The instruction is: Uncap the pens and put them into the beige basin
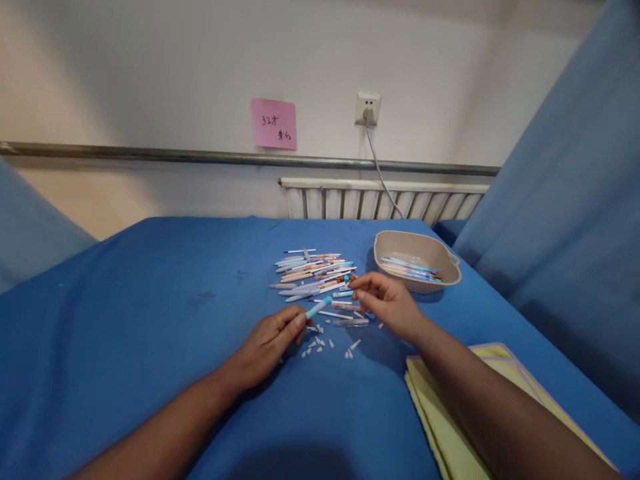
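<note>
My left hand (273, 341) holds a light blue pen barrel (319, 307) between thumb and fingers, its darker teal end pointing up and right. My right hand (387, 301) is at the right side of the pen pile, thumb and fingertips drawn together; whatever is between them is too small to make out. Behind both hands lies a loose pile of pens and pen parts (310, 273) on the blue cloth. Clear tubes (351, 323) and thin white refills (336, 315) lie nearer. Small white tips (320, 342) are scattered between the hands.
A beige basin (417, 288) with several pens in it stands behind my right hand. A folded yellow cloth (430, 413) lies under my right forearm. Beyond the blue-covered surface (125, 300) are a white radiator (350, 185) and a wall. Blue curtains (565, 200) hang at the sides.
</note>
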The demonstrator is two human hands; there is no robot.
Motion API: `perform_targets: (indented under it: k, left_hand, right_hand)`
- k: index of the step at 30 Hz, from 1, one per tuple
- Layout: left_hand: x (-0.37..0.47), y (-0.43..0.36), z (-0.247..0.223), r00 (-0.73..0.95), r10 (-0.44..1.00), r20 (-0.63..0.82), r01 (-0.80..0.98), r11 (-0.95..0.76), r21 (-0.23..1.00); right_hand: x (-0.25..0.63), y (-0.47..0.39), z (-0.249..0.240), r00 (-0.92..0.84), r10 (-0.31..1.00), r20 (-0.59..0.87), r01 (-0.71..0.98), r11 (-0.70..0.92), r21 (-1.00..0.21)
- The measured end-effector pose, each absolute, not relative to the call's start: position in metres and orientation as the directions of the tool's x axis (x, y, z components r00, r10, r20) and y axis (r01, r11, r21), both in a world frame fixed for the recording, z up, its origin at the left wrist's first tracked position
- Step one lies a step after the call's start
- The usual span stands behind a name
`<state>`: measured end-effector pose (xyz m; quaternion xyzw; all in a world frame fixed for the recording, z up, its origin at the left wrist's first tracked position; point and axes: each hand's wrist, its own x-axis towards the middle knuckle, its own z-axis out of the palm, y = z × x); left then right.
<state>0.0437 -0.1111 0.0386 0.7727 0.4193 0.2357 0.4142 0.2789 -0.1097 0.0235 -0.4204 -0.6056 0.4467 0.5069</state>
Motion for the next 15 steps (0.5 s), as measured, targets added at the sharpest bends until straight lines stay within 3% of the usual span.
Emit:
perform_targets:
  k: [5,7,10,12,15]
  left_hand:
    - [0.045,-0.110,0.035,0.507,0.861,0.030,0.394,-0.263,0.881]
    - [0.045,-0.109,0.033,0.464,0.885,0.032,0.388,-0.236,0.891]
    - [0.045,-0.107,0.030,0.435,0.901,-0.003,0.380,-0.181,0.907]
    - [0.045,-0.105,0.031,0.443,0.896,-0.037,0.367,-0.144,0.919]
    - [0.046,-0.104,0.032,0.460,0.885,-0.073,0.356,-0.109,0.928]
  right_hand:
    - [0.318,-0.103,0.030,-0.172,0.974,0.145,0.388,0.202,-0.899]
    - [0.329,-0.105,0.030,-0.233,0.969,0.084,0.603,0.211,-0.769]
    - [0.339,-0.108,0.033,-0.266,0.963,-0.039,0.850,0.215,-0.481]
    - [0.342,-0.109,0.035,-0.235,0.967,-0.103,0.924,0.189,-0.331]
    - [0.343,-0.109,0.036,-0.224,0.965,-0.134,0.951,0.186,-0.246]
